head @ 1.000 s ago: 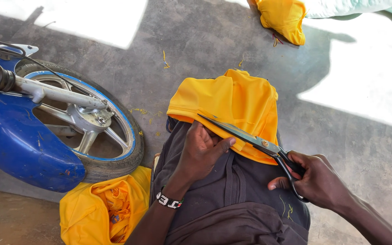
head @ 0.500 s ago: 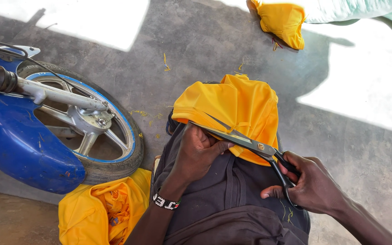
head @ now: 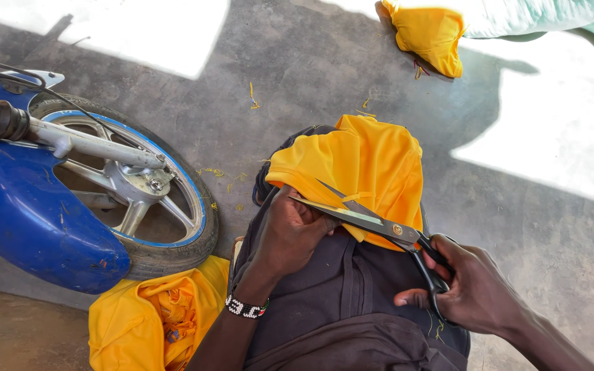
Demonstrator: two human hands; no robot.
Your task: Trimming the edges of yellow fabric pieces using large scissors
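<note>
My left hand (head: 290, 230) lies palm down on my lap, fingers curled and pinching the lower edge of the yellow cloth (head: 362, 165) against my dark trousers (head: 342, 288); a beaded wristband (head: 245, 307) circles that wrist. My right hand (head: 472, 285) comes in from the lower right, thumb and fingers closed through the black loops of the scissors (head: 372, 220), gripping them firmly; the blades point left toward my left hand and stand slightly parted, with the cloth's edge at them, though I cannot tell how much fabric is between them.

The cloth is bright yellow, draped and rumpled over my knee, its lower border folded.

I count one pair of scissors; three yellow pieces of fabric: the one on my knee, a bundle (head: 152, 319) on the floor by my left side, and another piece (head: 431, 34) well apart at the top; one motorbike wheel (head: 146, 199) with a blue mudguard (head: 29, 220) beside me; scattered yellow threads (head: 252, 96) on the concrete floor (head: 537, 220).
</note>
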